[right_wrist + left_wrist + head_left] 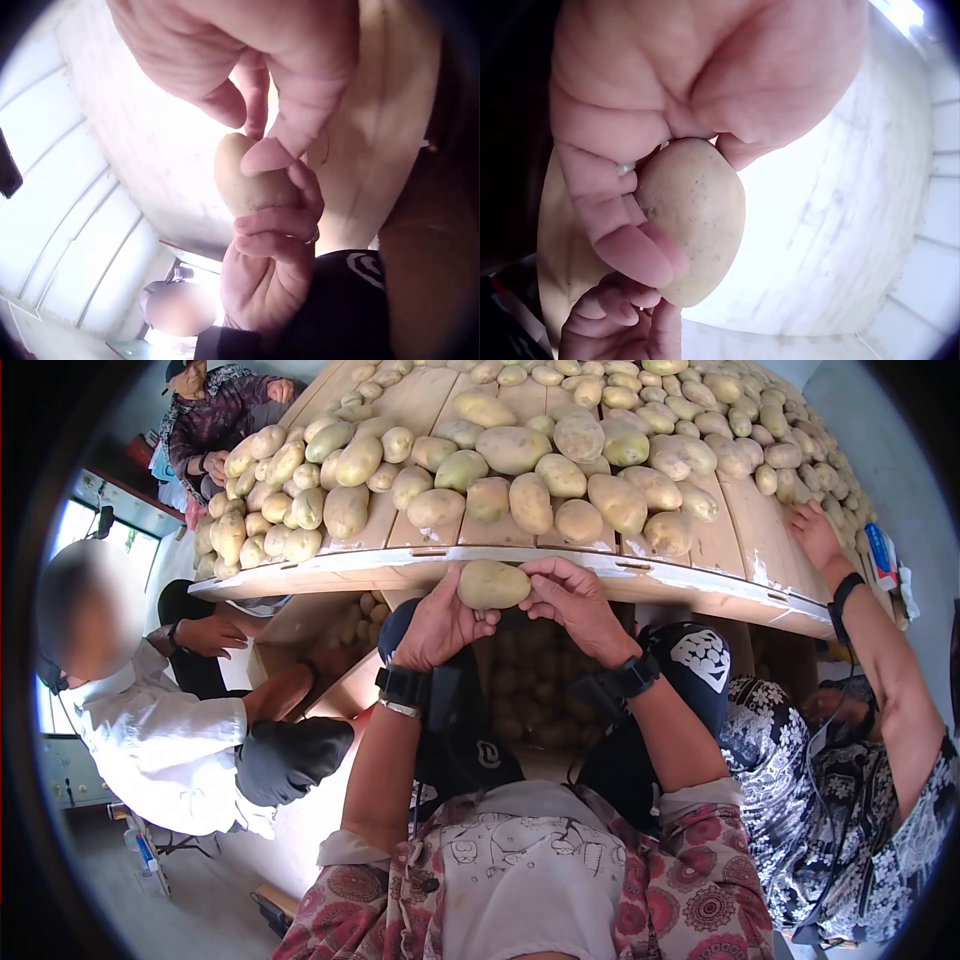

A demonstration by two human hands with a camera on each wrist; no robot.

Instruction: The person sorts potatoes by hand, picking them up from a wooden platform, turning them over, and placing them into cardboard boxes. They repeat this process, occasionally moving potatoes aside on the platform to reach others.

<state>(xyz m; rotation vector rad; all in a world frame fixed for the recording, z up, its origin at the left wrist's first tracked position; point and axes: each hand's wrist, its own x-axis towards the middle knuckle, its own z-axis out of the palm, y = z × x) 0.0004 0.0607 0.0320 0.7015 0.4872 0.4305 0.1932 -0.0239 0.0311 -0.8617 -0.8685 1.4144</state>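
Note:
Just in front of the table's near edge, a smooth yellowish potato (493,585) is held up between both hands. My left hand (436,622) grips its left end, with curled fingers below and the thumb side above. In the left wrist view those fingers wrap one side of the potato (697,217), which shows small dark specks. The right hand (578,610) has its fingertips bent around the other end. From the right wrist, one fingertip of the right hand (262,82) overlaps the potato (251,184), and the left hand's fingers lie beneath.
Many potatoes (515,450) cover the wooden table (750,525), some close to its front edge (440,558). Below it, more potatoes (540,680) lie in shadow. People sit close at left and right; the right neighbour's arm (885,660) reaches onto the tabletop beside a blue-and-white box (882,552).

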